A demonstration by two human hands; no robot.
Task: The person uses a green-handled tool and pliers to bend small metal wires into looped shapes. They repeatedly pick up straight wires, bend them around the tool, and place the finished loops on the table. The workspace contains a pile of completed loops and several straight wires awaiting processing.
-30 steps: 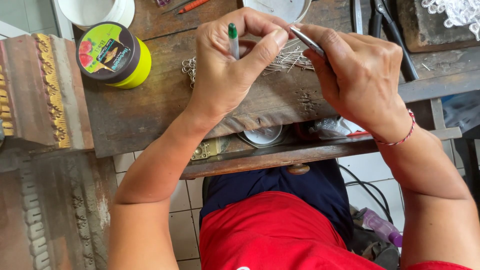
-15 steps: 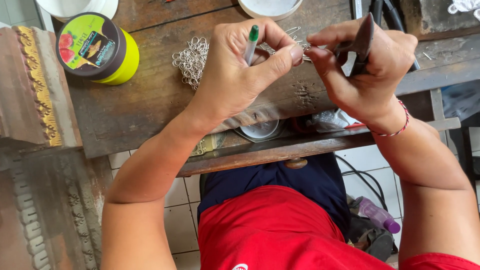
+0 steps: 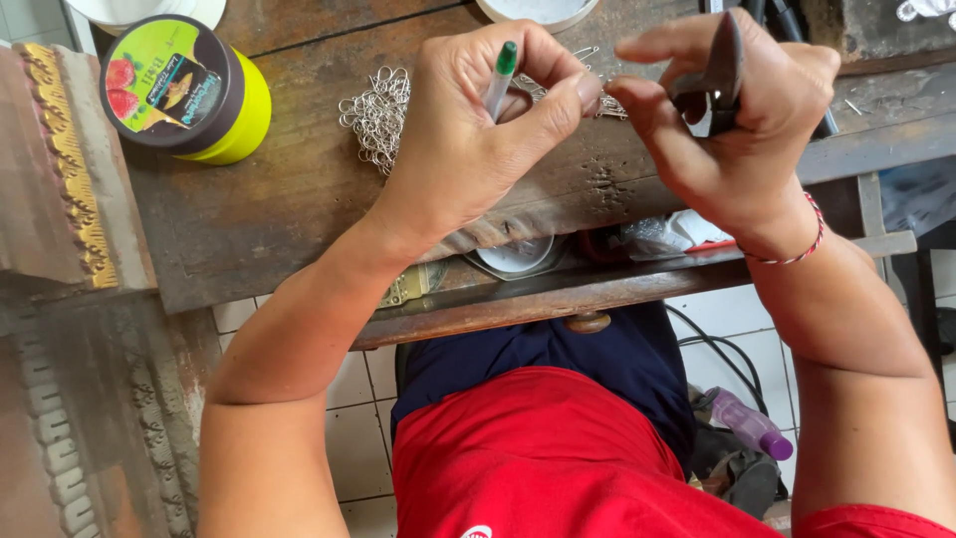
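Note:
My left hand (image 3: 468,120) grips a thin tool with a green tip (image 3: 501,72) that stands up between the fingers, and its thumb and forefinger pinch a small piece of wire. My right hand (image 3: 732,120) is closed on dark pliers (image 3: 719,78) whose jaws point toward the left fingertips. The two hands nearly touch above a worn wooden workbench (image 3: 269,214). A heap of small silver wire rings (image 3: 376,115) lies on the bench just left of my left hand, partly hidden by it.
A round tub with a dark lid and yellow-green side (image 3: 189,90) stands at the bench's back left. A carved gilded wooden piece (image 3: 60,169) lies at left. A white dish (image 3: 518,257) sits on the shelf under the bench. Cables and a purple bottle (image 3: 747,423) lie on the tiled floor.
Both hands have shifted slightly right and closer to the camera. The right hand has turned the pliers from lying flat to standing more upright, jaws still at the left fingertips.

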